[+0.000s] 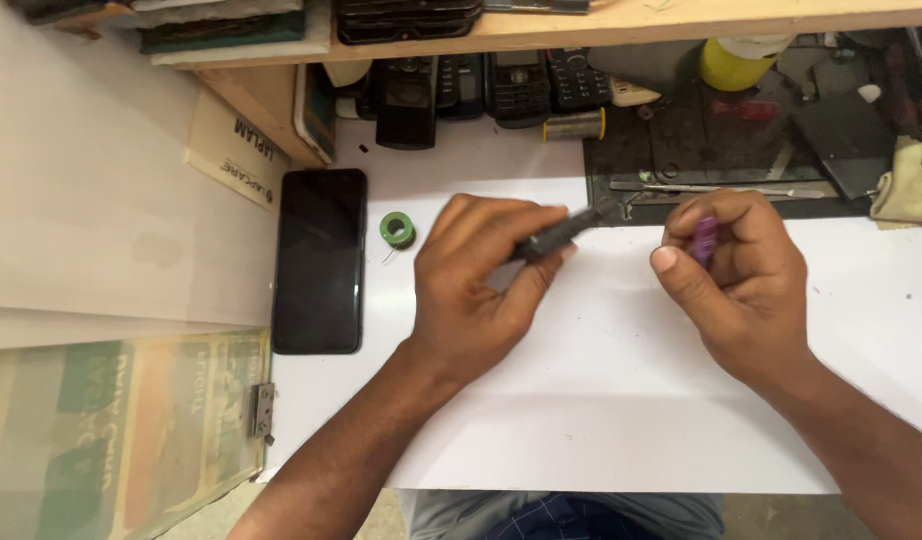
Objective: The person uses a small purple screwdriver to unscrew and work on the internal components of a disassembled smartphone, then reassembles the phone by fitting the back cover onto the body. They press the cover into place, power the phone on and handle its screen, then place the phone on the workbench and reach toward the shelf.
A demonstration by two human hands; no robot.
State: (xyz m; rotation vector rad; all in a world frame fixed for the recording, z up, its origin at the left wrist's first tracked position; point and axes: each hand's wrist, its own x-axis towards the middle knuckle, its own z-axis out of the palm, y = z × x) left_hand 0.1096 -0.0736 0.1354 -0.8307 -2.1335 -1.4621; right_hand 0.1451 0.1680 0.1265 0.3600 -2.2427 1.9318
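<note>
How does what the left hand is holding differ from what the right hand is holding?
The left hand grips a dark slim tool, long and lying nearly level, its tip pointing right; the right hand pinches a small purple piece, short and mostly hidden by the fingers. The dark slim tool sticks well out of its hand; the small purple piece barely shows. Both are held just above the white table.

Right of the black smartphone (319, 260), the left hand (481, 285) grips a dark tool (556, 235); farther right, the right hand (746, 285) pinches a small purple piece (704, 240).
</note>
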